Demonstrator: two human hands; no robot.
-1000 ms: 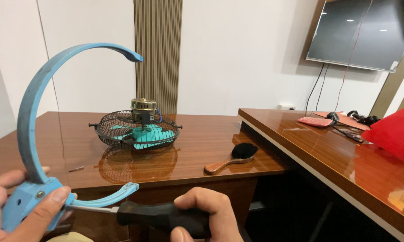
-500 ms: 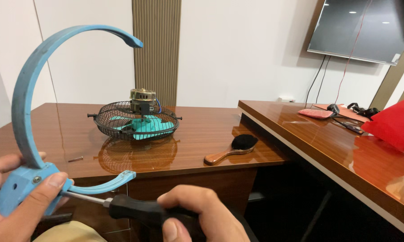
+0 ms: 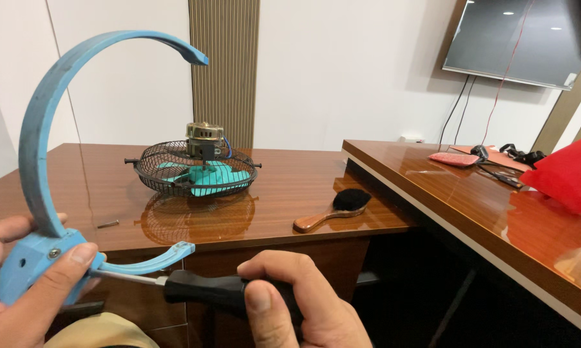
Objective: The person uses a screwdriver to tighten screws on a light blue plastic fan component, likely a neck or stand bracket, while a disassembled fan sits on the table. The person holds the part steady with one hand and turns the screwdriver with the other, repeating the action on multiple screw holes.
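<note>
While my left hand (image 3: 20, 293) clamps the blue bracket (image 3: 36, 167) steady at lower left, my right hand (image 3: 303, 303) has its grip closed on the screwdriver (image 3: 207, 290), blade levelled at the bracket's base.

Even, bright indoor light is filling the room. The glossy wooden desk (image 3: 290, 193) is mirroring the fan cage (image 3: 190, 171) and throwing pale glare streaks. Ceiling lamps are glinting in the dark wall screen (image 3: 516, 38). Edges are staying sharp, with little blur.
</note>
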